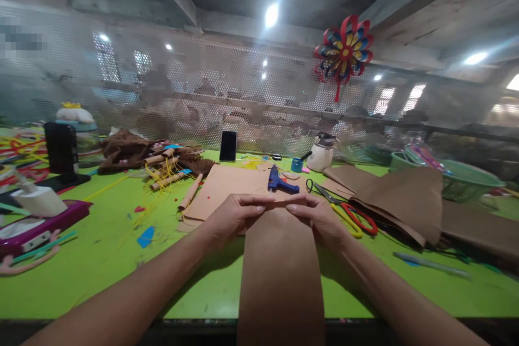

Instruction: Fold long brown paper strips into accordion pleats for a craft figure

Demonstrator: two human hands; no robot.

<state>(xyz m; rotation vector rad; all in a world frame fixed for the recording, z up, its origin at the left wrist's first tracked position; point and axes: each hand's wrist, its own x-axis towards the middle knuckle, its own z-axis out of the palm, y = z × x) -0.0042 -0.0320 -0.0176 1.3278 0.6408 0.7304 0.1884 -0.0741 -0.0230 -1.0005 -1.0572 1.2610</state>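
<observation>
Bright green table (pixel 194 292) (scraps strewn about) sits under the brown paper strip (pixel 281 275), whose far edge the left hand (pixel 239 213) and right hand (pixel 322 216) pinch, just before a blue glue gun (pixel 284 183).

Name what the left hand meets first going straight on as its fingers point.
The left hand would probably meet the right hand, facing it at the far end of the paper; exact depth is unclear.

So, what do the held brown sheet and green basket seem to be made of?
The brown sheet looks like matte kraft paper: plain brown, bending smoothly without shine. The green basket is probably plastic, slightly glossy perhaps: evenly colored, with openwork sides.
</observation>
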